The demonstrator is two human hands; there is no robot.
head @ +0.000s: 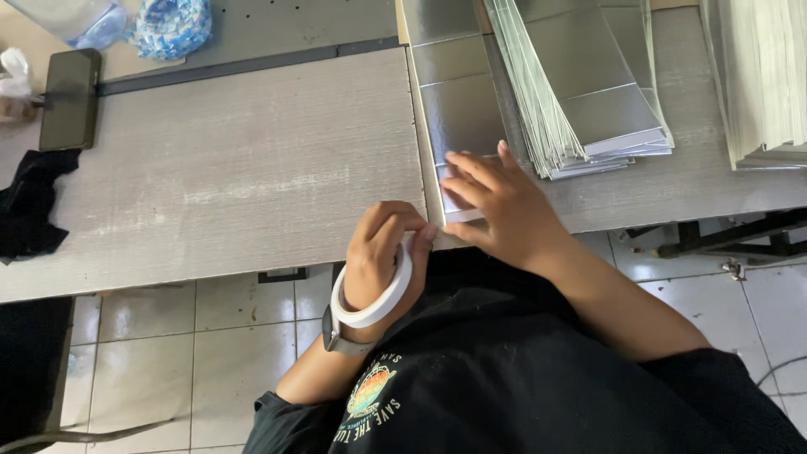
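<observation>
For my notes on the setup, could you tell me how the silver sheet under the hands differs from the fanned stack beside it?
The silver sheet lies single and flat, pressed by the right hand; the fanned stack holds many sheets, untouched. The sheet sits at the table edge; the stack lies farther back. Both are shiny silver with creases.

This looks like a small workshop for packing or box-making. A worn grey bench (227,168) carries stacks of silver card sheets (580,84) fanned toward its far right corner, with a thick pile of pale sheets (761,76) at the right edge. A phone (69,98) and a black cloth (29,206) lie at the left edge. Below is a tiled floor (193,353), probably indoors.
</observation>
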